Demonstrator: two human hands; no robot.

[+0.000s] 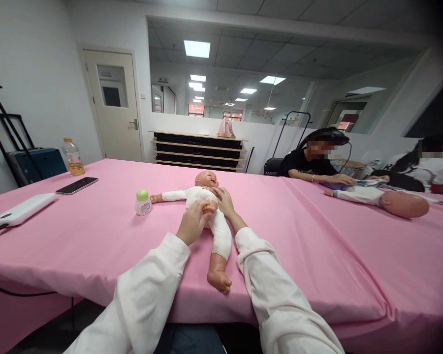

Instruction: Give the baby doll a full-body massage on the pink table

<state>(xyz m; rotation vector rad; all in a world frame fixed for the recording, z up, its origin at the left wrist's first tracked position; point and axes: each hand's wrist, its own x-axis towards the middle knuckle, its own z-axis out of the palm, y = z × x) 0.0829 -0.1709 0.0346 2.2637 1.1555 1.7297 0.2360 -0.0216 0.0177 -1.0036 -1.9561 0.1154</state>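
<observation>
A baby doll (222, 235) with a white cloth body lies face up on the pink tablecloth, its head away from me. One leg is stretched toward me; the other is bent up over its body. My left hand (192, 222) is closed around the foot of the bent leg, its toes showing past my fingers. On the doll's torso rests my right hand (226, 202), fingers extended along its side. Left of the doll, near its outstretched hand, stands a small white bottle (143, 204) with a green cap.
A phone (77, 185), a white power bank (22, 209) with a cable and a drink bottle (74, 157) are on the left of the pink-covered table (107, 231). At right, a co-worker (310, 160) handles cloth beside another doll (402, 202). Another person (433, 169) sits farther right.
</observation>
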